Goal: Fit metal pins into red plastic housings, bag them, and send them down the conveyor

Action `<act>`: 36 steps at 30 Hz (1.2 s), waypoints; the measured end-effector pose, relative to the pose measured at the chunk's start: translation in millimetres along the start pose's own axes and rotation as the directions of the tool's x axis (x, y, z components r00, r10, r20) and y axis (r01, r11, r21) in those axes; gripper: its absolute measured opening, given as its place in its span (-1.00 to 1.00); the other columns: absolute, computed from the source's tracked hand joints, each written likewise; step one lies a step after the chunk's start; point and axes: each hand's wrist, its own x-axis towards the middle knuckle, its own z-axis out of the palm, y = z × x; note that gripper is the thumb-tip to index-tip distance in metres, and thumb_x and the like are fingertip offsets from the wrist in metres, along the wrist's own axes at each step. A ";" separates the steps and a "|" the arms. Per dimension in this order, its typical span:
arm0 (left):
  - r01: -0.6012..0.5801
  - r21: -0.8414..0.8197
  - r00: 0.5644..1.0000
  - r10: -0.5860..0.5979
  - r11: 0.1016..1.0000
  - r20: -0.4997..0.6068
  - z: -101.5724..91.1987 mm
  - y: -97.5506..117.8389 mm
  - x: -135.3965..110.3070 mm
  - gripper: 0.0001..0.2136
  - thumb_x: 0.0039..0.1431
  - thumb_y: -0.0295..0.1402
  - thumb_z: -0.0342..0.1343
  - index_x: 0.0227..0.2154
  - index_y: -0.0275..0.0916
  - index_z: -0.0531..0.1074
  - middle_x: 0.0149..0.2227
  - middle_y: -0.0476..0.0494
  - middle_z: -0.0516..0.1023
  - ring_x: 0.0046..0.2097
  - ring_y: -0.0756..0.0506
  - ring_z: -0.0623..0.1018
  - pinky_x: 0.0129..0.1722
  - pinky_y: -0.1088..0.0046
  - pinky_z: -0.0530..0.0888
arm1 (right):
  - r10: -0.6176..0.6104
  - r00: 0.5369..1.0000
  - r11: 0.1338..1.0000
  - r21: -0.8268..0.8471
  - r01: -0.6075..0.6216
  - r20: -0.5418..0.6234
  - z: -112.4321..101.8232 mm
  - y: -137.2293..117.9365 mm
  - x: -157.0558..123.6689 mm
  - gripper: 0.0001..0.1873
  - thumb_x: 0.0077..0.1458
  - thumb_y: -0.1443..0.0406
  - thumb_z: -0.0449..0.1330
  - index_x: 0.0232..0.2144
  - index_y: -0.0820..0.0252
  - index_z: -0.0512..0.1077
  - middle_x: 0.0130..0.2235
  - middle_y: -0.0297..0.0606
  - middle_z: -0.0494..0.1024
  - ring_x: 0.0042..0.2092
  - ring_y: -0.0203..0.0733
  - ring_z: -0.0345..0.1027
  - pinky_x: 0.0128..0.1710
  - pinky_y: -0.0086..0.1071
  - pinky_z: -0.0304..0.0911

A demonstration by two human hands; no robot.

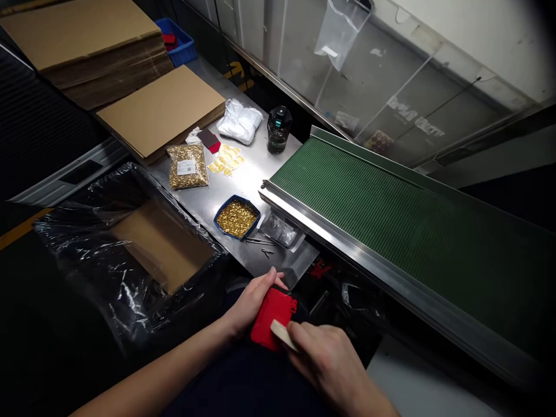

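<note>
My left hand (254, 298) is wrapped round the edge of a flat red plastic part (273, 313), held low over my lap. The part has small cut-outs at its upper right corner. My right hand (324, 350) is closed on a pale, flat strip (284, 335), whose end lies against or just over the red face. The strip's material I cannot make out. Ahead of my hands on the metal table stands a blue tray (216, 223) of small gold-coloured pieces (237, 219). Tweezers (259, 241) lie beside it.
A green conveyor belt (369, 202) runs along the right. To the left is a box lined with black plastic (125, 301). Farther back are a bag of gold pieces (187, 167), yellow stickers (226, 160), a dark bottle (278, 130) and stacked cardboard (165, 110).
</note>
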 end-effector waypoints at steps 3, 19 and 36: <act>0.150 -0.255 0.987 -0.132 0.955 0.088 -1.4 0.0 0.1 -0.50 0.31 0.12 -0.09 -0.35 -0.23 0.49 -0.11 -0.23 0.65 -0.15 -0.16 0.57 -0.09 0.32 0.43 | 0.009 1.000 1.000 -0.007 -0.010 -0.005 -2.7 -0.4 1.2 -0.90 0.39 0.26 -0.03 -0.19 0.08 0.28 -0.41 -0.41 0.45 -0.49 -0.25 0.27 -0.45 -0.32 -0.05; 0.143 -0.219 0.989 -0.133 0.965 0.062 1.7 7.6 -5.3 -0.47 0.31 0.12 -0.08 -0.38 -0.29 0.48 -0.22 -0.26 0.67 -0.30 -0.11 0.57 -0.24 0.39 0.46 | 0.000 1.000 0.998 0.059 -0.001 0.016 -9.2 2.8 13.6 -0.83 0.43 0.22 -0.05 -0.10 0.09 0.31 -0.42 -0.42 0.45 -0.49 -0.28 0.26 -0.44 -0.33 -0.04; 0.136 -0.211 0.991 -0.130 0.968 0.044 -1.4 4.2 -6.2 -0.53 0.33 0.05 -0.04 -0.36 -0.29 0.48 -0.20 -0.27 0.68 -0.31 -0.10 0.59 -0.27 0.41 0.47 | 0.027 0.991 0.995 0.093 -0.039 0.128 -20.0 -1.5 22.4 -0.83 0.42 0.22 -0.06 -0.19 0.07 0.30 -0.45 -0.42 0.46 -0.52 -0.31 0.25 -0.47 -0.38 -0.05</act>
